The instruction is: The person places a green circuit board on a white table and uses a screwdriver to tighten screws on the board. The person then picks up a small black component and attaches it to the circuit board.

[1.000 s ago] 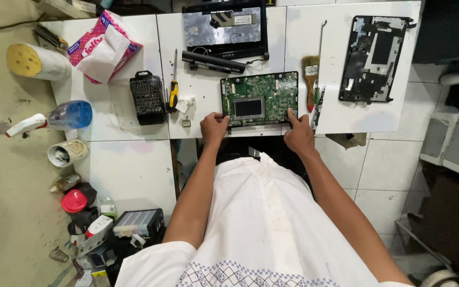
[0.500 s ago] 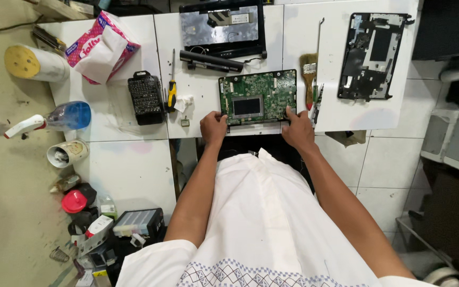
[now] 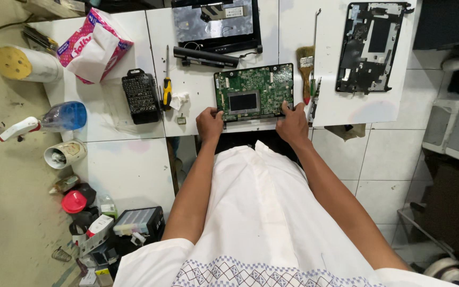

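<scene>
A green circuit board (image 3: pixel 254 91) lies flat on the white table (image 3: pixel 203 79), near its front edge. My left hand (image 3: pixel 210 123) grips the board's near left corner. My right hand (image 3: pixel 292 123) grips its near right corner. Behind the board lie a long black battery (image 3: pixel 205 56) and a dark laptop lid panel (image 3: pixel 213 22). A paintbrush (image 3: pixel 306 66) and a small green-handled tool (image 3: pixel 313 91) lie just right of the board.
A black laptop frame (image 3: pixel 368 45) lies at the right. Left of the board are a yellow-handled screwdriver (image 3: pixel 167 85), a black bit case (image 3: pixel 140 95), a pink tissue pack (image 3: pixel 92 45) and a blue spray bottle (image 3: pixel 54 119). Boxes and containers clutter the floor (image 3: pixel 96 223).
Both hands stay on the board's near corners. Only the view has shifted slightly.
</scene>
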